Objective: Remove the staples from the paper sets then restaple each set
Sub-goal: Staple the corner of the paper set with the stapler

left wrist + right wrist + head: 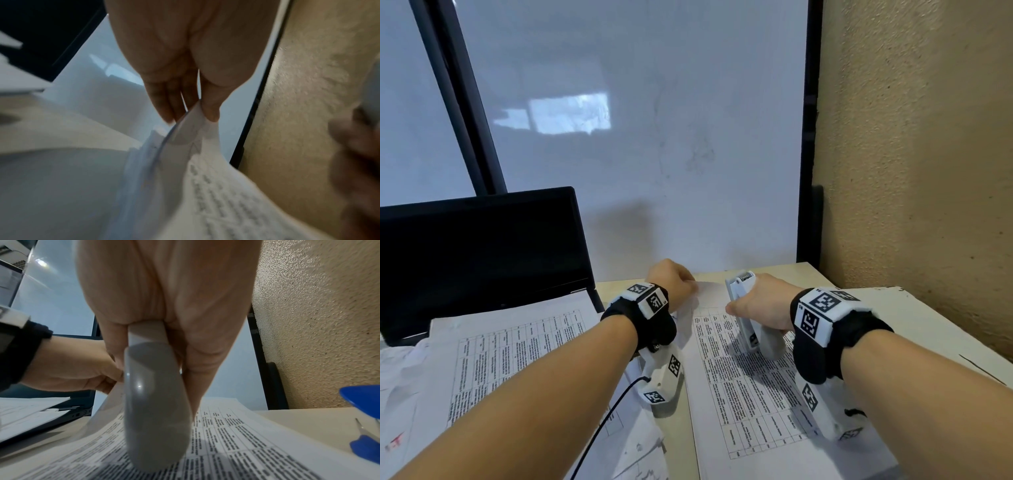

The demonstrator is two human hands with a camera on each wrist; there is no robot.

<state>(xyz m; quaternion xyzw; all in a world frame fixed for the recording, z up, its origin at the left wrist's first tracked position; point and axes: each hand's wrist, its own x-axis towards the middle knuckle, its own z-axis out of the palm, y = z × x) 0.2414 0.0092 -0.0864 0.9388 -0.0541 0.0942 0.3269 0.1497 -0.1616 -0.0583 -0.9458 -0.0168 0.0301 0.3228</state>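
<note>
On the desk (808,274) by the textured wall, your left hand (671,279) pinches the paper set (750,383) corner; your right hand (760,301) wraps the grey stapler (748,329), its mouth hidden.

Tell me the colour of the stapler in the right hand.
Grey, with a paler upper part; the stapler shows best in the right wrist view.

We cannot see the stapler (748,318)'s mouth behind the right hand (763,305). The paper set (756,387)'s far left corner hides under the left hand (671,281). The blue object (362,423) is cut off at right.
</note>
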